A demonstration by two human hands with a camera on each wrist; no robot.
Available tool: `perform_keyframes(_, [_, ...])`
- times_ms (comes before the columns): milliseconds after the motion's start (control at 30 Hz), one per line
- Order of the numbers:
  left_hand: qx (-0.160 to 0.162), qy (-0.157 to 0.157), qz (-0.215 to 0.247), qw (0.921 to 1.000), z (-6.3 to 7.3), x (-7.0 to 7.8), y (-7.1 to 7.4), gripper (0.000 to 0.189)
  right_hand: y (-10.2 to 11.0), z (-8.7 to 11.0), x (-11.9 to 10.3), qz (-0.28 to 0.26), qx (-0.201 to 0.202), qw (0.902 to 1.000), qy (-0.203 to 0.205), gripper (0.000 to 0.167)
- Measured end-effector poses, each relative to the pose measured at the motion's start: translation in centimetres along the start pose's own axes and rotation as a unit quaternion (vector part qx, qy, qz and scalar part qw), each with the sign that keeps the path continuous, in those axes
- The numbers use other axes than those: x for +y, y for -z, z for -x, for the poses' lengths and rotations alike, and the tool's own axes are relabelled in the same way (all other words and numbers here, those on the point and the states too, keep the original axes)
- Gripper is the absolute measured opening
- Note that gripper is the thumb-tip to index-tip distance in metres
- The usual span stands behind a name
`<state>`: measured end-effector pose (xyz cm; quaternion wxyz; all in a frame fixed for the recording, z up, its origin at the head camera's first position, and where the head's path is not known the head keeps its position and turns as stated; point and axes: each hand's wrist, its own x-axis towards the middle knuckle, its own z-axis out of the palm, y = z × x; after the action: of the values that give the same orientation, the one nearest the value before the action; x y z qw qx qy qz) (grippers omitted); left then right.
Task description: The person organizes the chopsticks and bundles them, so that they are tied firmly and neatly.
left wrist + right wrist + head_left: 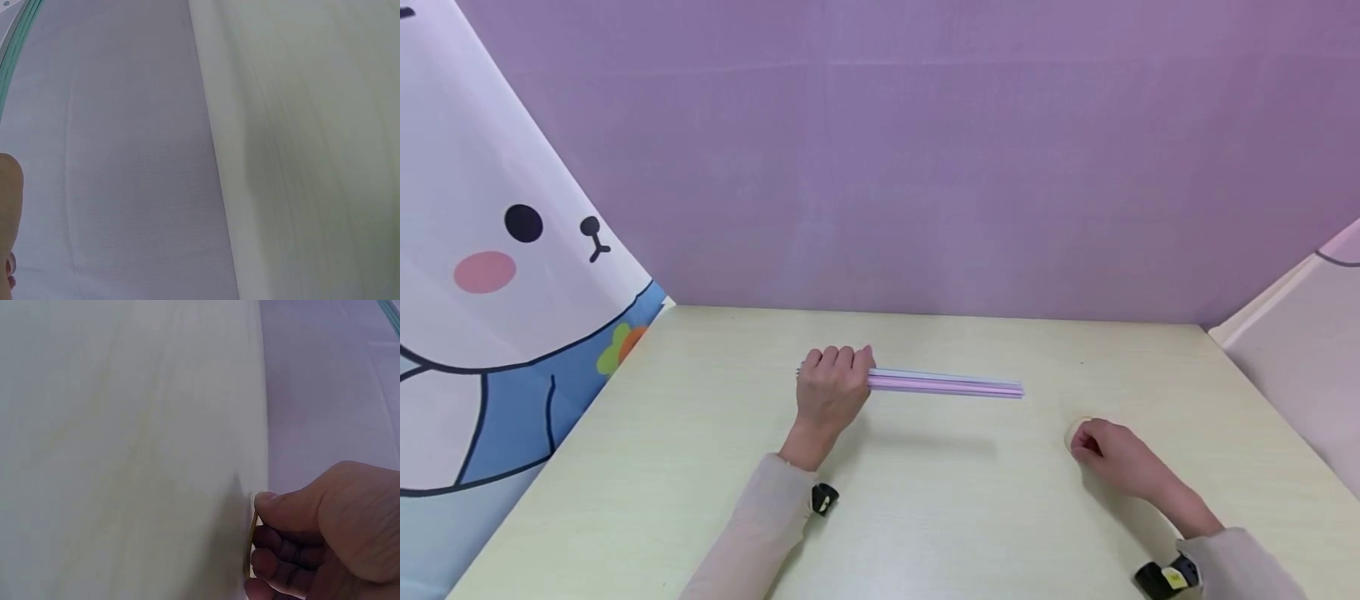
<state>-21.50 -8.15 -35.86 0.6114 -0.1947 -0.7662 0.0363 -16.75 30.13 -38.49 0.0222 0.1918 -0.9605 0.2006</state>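
Observation:
My left hand grips a bundle of thin, straight, straw-like sticks in pale blue, pink and purple. The bundle lies level above the table, its longer part pointing right and a short end poking out left of the fist. Off to the right, my right hand pinches a thin yellowish loop that looks like a rubber band, between thumb and fingers. A gap separates the loop from the sticks. In the left wrist view only a sliver of the left hand appears, and the sticks cannot be seen.
A pale wood-grain table lies under both hands. Behind it stands a purple cloth backdrop. Cloth with a cartoon print hangs on the left, and a pale panel borders the right side. Each wrist wears a small black camera.

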Motion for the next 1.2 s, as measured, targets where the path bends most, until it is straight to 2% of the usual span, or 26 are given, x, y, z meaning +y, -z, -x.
perform_keyframes(167, [0.001, 0.000, -0.001, 1.0000, 0.0, 0.1, -0.1, 0.032, 0.3, -0.2, -0.1, 0.002, 0.019, 0.9998, -0.002, 0.012])
perform_keyframes(400, [-0.014, -0.003, -0.003, 0.9999, 0.1, 0.2, -0.1, 0.033, 0.9, -0.2, -0.4, -0.020, 0.021, 0.9994, -0.020, 0.006])
perform_keyframes(633, [-0.026, -0.006, -0.003, 0.9996, 0.1, 0.3, -0.2, 0.034, 1.3, -0.9, -1.5, -0.034, 0.067, 0.9971, -0.004, 0.009])
perform_keyframes(800, [-0.014, -0.002, -0.002, 0.9999, 0.0, 0.2, -0.6, 0.030, 1.6, -1.9, -2.6, -0.079, 0.068, 0.9944, -0.017, 0.005])
perform_keyframes(900, [-0.010, 0.004, -0.002, 0.9999, -0.2, 0.2, -0.9, 0.024, 1.8, -2.4, -3.1, -0.108, 0.066, 0.9919, -0.011, 0.006])
perform_keyframes(1033, [-0.021, 0.007, -0.003, 0.9997, -0.4, 0.3, -1.2, 0.019, 2.3, -3.1, -3.9, -0.131, 0.063, 0.9894, -0.006, 0.008])
perform_keyframes(1133, [-0.031, 0.009, -0.002, 0.9995, -0.3, 0.5, -1.3, 0.019, 2.6, -3.7, -4.4, -0.152, 0.061, 0.9865, -0.007, 0.004])
perform_keyframes(1200, [-0.034, 0.013, 0.000, 0.9993, -0.3, 0.6, -1.4, 0.018, 2.8, -4.1, -4.6, -0.170, 0.063, 0.9834, -0.007, 0.008])
